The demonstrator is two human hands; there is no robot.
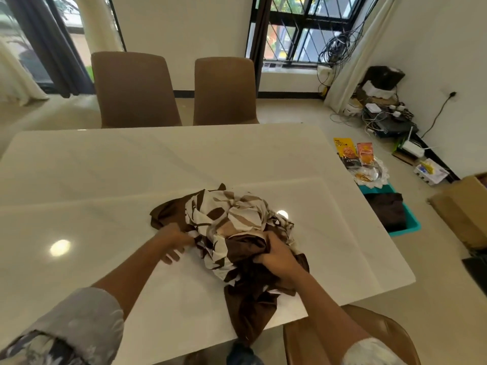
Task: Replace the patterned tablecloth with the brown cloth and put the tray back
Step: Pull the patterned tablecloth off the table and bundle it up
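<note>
Bright window daylight, lamp glare on table (105,180) — edges warped, slightly soft

Head camera, close above table (184,159), facing forward-down.

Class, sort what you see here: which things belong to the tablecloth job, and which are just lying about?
Belonging to the job:
patterned tablecloth, bunched on the table
left hand and right hand, both gripping it
brown cloth in the teal bin
tray with snack packets, on the floor

Lying about:
two chairs
tangled cables
cardboard box
</note>
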